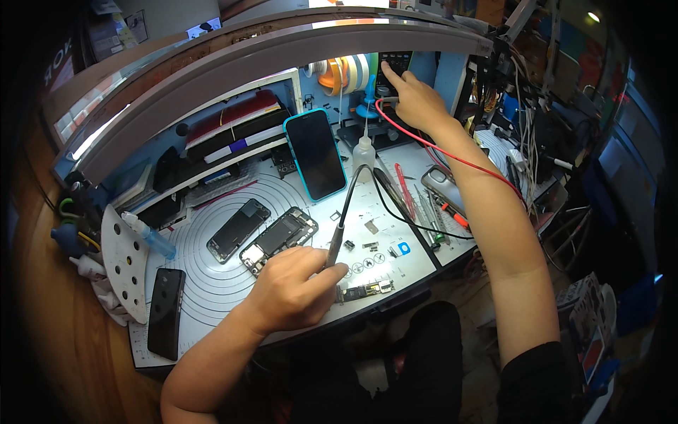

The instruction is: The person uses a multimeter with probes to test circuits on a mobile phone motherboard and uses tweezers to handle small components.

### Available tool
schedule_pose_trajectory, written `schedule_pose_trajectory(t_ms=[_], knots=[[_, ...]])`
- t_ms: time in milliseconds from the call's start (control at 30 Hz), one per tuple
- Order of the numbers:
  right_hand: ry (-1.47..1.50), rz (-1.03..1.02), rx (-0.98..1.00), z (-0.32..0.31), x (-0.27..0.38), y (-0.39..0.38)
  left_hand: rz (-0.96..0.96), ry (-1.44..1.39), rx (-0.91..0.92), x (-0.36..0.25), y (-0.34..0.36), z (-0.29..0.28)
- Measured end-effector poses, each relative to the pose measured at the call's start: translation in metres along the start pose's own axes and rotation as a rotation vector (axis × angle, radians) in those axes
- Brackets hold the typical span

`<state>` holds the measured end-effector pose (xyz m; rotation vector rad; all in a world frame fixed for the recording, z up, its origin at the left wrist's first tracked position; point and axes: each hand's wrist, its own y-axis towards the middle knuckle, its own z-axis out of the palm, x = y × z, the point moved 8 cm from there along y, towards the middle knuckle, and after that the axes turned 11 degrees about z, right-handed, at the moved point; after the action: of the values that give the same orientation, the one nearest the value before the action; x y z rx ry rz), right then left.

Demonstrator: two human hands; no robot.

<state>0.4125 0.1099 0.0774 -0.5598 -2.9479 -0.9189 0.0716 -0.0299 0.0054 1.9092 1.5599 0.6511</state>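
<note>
My left hand (pixel 293 288) is closed round a black test probe (pixel 336 244) near the front edge of the mat. A black lead (pixel 359 175) arches up from the top of the probe. Just beyond and beside that hand lie an opened phone housing (pixel 281 239) and a small circuit board (pixel 367 290). At the back, my right hand (pixel 419 102) reaches up with the index finger stretched onto the front of a multimeter (pixel 397 62). The right hand's other fingers are partly hidden. Across the right forearm runs a red lead (pixel 446 150).
A blue-edged phone (pixel 316 154) leans upright behind the housing, beside a clear dropper bottle (pixel 363 157). Left of them lie a phone screen part (pixel 239 230) and a dark phone (pixel 166 313). Tweezers and screwdrivers (pixel 431 212) lie at right. A lamp bar (pixel 282 46) arches overhead.
</note>
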Motion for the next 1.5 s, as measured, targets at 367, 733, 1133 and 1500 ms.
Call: schedule_pose_trajectory(t_ms=[367, 733, 1133, 1500], knots=[[-0.091, -0.023, 0.0, -0.002, -0.002, 0.004, -0.025, -0.011, 0.002, 0.006, -0.003, -0.001], [-0.069, -0.03, -0.005, -0.002, -0.002, 0.002, -0.026, -0.001, 0.019, 0.006, -0.005, -0.004], [0.806, 0.425, -0.02, -0.103, -0.008, -0.102, -0.608, -0.641, -0.162, 0.044, -0.019, 0.003], [1.385, -0.053, 0.486, -0.053, 0.087, -0.287, -0.761, -1.06, -0.2, 0.036, -0.025, 0.026]])
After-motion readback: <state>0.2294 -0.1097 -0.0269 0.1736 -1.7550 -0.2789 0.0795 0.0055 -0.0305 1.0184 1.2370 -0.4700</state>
